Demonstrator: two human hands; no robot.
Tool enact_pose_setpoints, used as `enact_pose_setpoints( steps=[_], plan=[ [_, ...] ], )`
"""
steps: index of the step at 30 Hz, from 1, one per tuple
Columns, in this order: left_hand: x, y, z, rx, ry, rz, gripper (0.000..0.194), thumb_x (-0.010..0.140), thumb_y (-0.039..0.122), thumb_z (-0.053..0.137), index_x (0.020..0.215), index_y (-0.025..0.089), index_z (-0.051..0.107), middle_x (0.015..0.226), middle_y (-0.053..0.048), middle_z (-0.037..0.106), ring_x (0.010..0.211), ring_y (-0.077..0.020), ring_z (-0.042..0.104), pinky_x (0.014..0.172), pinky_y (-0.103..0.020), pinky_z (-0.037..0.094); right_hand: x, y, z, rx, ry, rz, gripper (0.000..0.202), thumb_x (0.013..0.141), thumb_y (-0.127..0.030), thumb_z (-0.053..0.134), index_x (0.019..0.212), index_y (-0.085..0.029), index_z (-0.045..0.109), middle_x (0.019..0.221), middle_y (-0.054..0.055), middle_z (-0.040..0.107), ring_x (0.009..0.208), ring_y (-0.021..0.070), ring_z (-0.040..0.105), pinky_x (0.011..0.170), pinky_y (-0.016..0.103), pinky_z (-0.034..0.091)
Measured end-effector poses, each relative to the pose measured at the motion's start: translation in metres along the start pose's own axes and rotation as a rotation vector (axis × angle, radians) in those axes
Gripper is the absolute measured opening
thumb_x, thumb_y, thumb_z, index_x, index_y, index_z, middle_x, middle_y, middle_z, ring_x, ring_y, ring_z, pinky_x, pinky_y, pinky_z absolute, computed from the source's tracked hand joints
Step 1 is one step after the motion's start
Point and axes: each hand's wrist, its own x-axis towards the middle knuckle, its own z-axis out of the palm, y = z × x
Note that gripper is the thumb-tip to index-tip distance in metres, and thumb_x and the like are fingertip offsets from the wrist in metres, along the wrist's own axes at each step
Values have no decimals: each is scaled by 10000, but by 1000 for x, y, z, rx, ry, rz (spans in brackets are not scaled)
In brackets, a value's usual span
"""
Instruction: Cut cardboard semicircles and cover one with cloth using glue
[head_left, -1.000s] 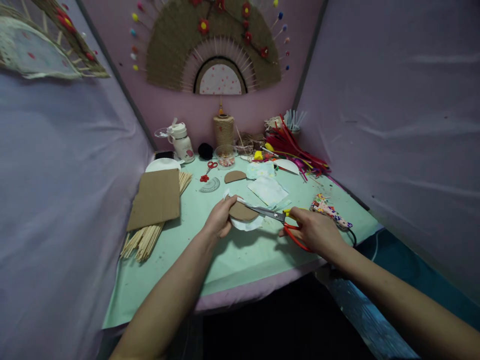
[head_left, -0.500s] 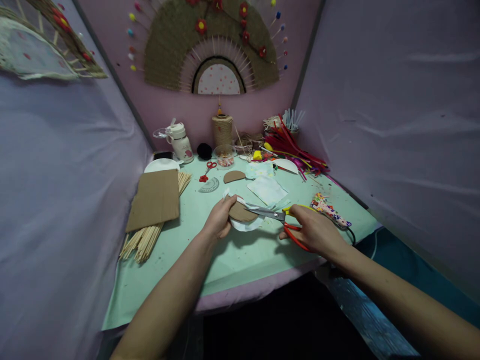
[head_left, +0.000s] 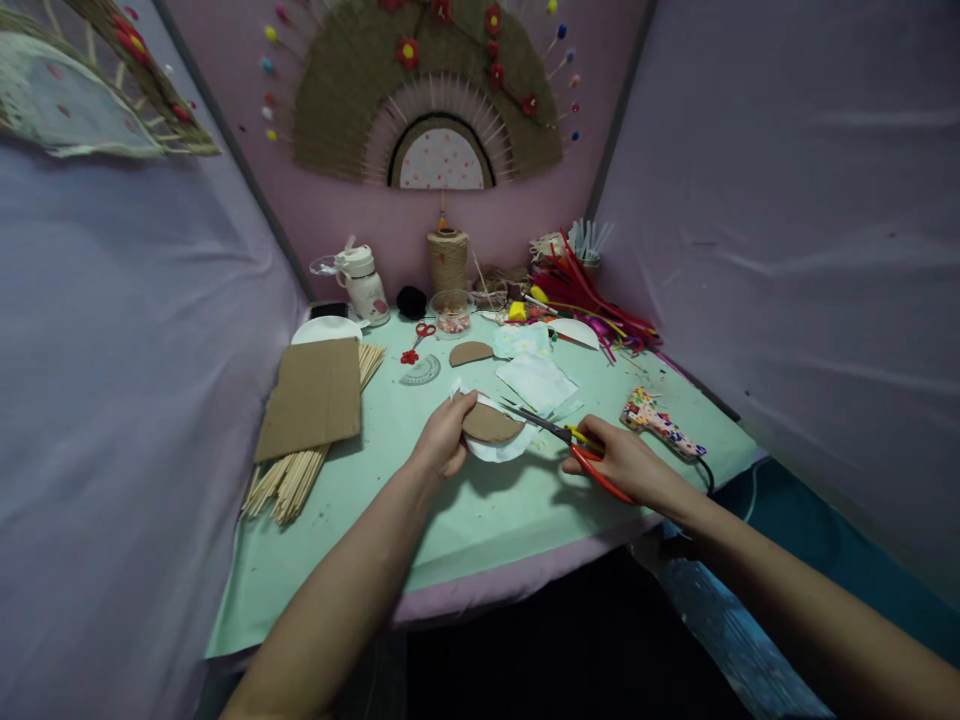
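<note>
Between its thumb and fingers my left hand grips a half-round piece of brown cardboard, with white cloth showing around its edges. My right hand is closed on scissors with red and yellow handles. The blades point left and lie close to the upper right edge of the cloth, looking nearly closed. Beyond them lies a pale square of fabric with a patterned scrap behind it. Another cardboard half-circle rests on the table.
At left, a cardboard sheet covers a bundle of thin sticks. A patterned glue gun lies at right. Small red scissors, a protractor, a bottle and a twine spool are farther back.
The scissors have come away from the cardboard's upper edge, and their blades have closed. My right hand's fingers have drawn together on the handles. The left hand keeps its grip.
</note>
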Motion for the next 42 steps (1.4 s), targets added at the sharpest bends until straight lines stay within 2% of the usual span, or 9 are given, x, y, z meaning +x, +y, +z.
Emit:
enact_pose_setpoints(
  steps=[7, 10, 14, 23, 32, 42],
  plan=[
    [7, 3, -5, -64, 89, -19, 77, 751, 178, 679, 769, 149, 610, 709, -6, 658, 653, -119, 622, 707, -239, 501, -2, 13, -10, -44, 94, 35, 313, 752, -518, 577, 718, -236, 444, 596, -22, 546, 559, 169, 521, 508, 241, 333],
    [9, 3, -6, -63, 94, 9, 60, 775, 185, 661, 803, 149, 623, 700, -10, 663, 649, -123, 626, 704, -239, 500, -9, 10, -11, -68, 137, -32, 270, 774, -478, 572, 732, -236, 460, 601, -18, 553, 547, 165, 513, 504, 241, 327],
    [7, 3, -6, -40, 113, 46, 111, 768, 219, 684, 837, 152, 629, 700, -9, 665, 658, -132, 626, 720, -254, 498, -15, -1, -9, -96, 110, -88, 230, 779, -449, 579, 791, -228, 514, 640, -2, 600, 556, 165, 531, 506, 238, 319],
    [2, 0, -3, 8, 35, 90, 227, 725, 314, 729, 838, 143, 632, 773, -24, 674, 725, -142, 627, 730, -255, 485, -11, -12, -7, -220, 75, -55, 227, 800, -452, 563, 823, -227, 534, 693, 22, 640, 566, 178, 556, 494, 247, 257],
    [-4, -5, 0, 49, -84, 106, 370, 701, 476, 731, 824, 139, 641, 776, -44, 681, 756, -173, 630, 753, -284, 481, -6, -17, 2, -295, 153, -105, 197, 818, -425, 553, 826, -231, 520, 720, 20, 646, 608, 187, 581, 500, 249, 250],
    [-3, -9, -2, 38, -136, 87, 449, 708, 555, 711, 884, 144, 668, 813, -45, 689, 832, -194, 650, 800, -292, 488, -7, -21, 0, -401, 218, -112, 248, 861, -461, 507, 855, -218, 553, 781, 55, 674, 684, 211, 616, 521, 259, 234]
  ],
)
